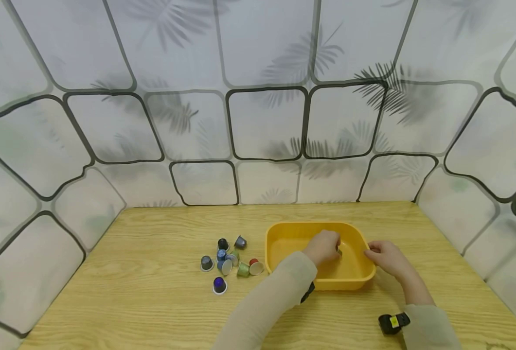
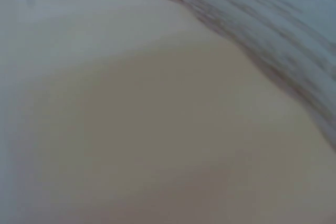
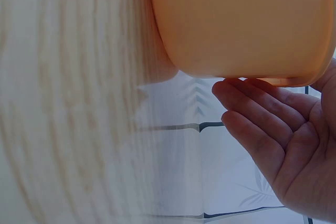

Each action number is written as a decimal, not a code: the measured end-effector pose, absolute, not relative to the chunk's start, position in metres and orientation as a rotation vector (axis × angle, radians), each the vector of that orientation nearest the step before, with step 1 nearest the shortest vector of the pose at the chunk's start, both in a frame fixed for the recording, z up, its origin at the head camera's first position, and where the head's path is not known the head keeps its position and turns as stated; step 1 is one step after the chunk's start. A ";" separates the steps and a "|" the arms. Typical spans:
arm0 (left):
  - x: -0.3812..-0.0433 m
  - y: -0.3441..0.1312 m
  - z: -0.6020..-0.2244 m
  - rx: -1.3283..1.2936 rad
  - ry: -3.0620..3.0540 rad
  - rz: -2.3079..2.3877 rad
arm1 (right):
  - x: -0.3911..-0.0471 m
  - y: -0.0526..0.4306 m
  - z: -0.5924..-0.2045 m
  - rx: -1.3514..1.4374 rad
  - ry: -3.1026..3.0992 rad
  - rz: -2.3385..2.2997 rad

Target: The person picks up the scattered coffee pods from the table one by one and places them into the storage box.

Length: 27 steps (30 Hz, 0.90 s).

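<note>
My left hand [image 1: 323, 245] reaches over the near wall into a yellow plastic basin [image 1: 301, 284]. Its fingers are curled, and a small dark thing [image 1: 338, 250], apparently a coffee capsule, shows at the fingertips; most of it is hidden. At the basin's right end my right hand [image 1: 386, 257] holds the rim, thumb on top. The right wrist view shows that hand's fingers [image 3: 262, 114] under the rim, outside the wall. Only a blurred pale surface fills most of the left wrist view.
Several coffee capsules lie loose left of the basin, among them a purple one [image 1: 219, 285], a green one [image 1: 243, 270] and a red one [image 1: 254, 262] close to its wall. Patterned cloth walls [image 1: 266, 126] border the wooden table [image 1: 152, 291].
</note>
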State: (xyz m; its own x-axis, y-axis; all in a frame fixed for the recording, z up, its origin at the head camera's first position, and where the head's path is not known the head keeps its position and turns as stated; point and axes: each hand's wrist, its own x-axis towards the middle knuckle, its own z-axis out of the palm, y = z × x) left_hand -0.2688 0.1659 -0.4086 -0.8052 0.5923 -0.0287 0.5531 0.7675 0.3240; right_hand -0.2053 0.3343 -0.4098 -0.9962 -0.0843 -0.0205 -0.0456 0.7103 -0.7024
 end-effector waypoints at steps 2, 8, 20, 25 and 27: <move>-0.269 0.166 -0.409 0.924 2.833 0.462 | -0.205 0.334 -0.409 -0.110 2.859 -1.169; -0.269 0.165 -0.409 0.904 2.834 0.464 | -0.205 0.334 -0.408 -0.103 2.856 -1.166; -0.266 0.163 -0.408 0.866 2.828 0.446 | -0.206 0.335 -0.410 -0.084 2.852 -1.161; -0.266 0.162 -0.408 0.861 2.831 0.444 | -0.206 0.335 -0.410 -0.083 2.850 -1.164; -0.266 0.162 -0.407 0.860 2.837 0.439 | -0.206 0.335 -0.410 -0.080 2.849 -1.163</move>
